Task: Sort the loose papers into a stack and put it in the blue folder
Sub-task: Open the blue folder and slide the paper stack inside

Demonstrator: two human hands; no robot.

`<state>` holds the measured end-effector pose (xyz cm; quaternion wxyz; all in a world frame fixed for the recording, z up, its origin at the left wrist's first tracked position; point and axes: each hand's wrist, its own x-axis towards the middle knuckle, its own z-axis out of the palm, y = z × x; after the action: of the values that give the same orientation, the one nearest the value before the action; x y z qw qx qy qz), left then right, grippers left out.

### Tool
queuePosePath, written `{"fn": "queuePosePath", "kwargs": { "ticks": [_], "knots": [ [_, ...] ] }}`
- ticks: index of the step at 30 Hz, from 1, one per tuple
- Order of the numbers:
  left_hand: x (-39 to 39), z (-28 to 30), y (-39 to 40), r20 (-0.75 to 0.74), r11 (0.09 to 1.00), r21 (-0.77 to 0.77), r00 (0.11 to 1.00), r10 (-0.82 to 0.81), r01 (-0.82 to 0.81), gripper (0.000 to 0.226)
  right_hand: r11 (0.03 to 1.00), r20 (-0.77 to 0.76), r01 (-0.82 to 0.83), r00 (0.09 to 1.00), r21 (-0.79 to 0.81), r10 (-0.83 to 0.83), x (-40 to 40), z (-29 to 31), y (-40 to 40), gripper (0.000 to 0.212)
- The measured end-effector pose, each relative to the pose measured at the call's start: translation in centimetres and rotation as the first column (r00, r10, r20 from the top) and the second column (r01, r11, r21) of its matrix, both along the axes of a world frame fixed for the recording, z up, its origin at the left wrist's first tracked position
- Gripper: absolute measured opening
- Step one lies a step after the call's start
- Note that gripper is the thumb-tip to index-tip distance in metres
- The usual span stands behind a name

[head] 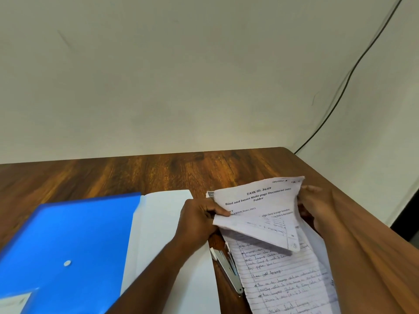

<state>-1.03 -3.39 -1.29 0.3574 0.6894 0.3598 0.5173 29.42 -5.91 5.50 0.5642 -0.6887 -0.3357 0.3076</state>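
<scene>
Head view: both hands, left (197, 219) and right (314, 208), pinch the curling printed sheet (260, 214); tugging apart could tear it.

Even, soft indoor light, moderately bright, with no single source visible; the wall (181, 64) fills the upper half in a flat, dull cream tone. Faint sheen on the wooden table (136, 173) at centre. A soft shadow lies under the folded printed sheet (256, 214) at lower right. The blue folder (68, 245) at lower left is smeared by motion blur, its edges indistinct. Wide-angle distortion bows the table edge and the black cable (353, 69) at upper right. Printed headings are legible; the handwriting below them is soft
</scene>
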Motion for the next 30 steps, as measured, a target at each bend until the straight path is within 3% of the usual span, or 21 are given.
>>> {"fn": "queuePosePath", "kwargs": {
  "ticks": [6, 17, 23, 25, 30],
  "knots": [
    [-0.1, -0.1, -0.2, -0.080, 0.990, 0.141, 0.997, 0.010, 0.001, 0.019, 0.976, 0.085, -0.070, 0.992, -0.207, 0.089, 1.3, 0.2, -0.3, 0.009],
    [0.0, 0.2, -0.7, -0.173, 0.969, 0.246, 0.983, 0.057, -0.013, 0.023, 0.949, 0.016, -0.204, 0.977, -0.238, 0.214, 0.7, 0.6, -0.6, 0.015],
    [-0.1, 0.6, -0.7, -0.094, 0.931, 0.363, 0.992, 0.086, -0.047, 0.022, 0.943, -0.213, -0.323, 0.918, 0.081, 0.333, 0.3, 1.6, -1.2, 0.020],
    [-0.1, 0.7, -0.7, -0.053, 0.933, 0.354, 0.994, 0.093, -0.069, 0.024, 0.927, -0.222, -0.318, 0.907, 0.198, 0.359, 0.0, 1.9, -1.3, 0.012],
    [-0.1, 0.8, -0.9, -0.038, 0.952, 0.294, 0.994, 0.104, -0.089, 0.026, 0.887, -0.204, -0.284, 0.905, 0.363, 0.373, -1.3, 2.5, -1.2, 0.028]
  ]
}}
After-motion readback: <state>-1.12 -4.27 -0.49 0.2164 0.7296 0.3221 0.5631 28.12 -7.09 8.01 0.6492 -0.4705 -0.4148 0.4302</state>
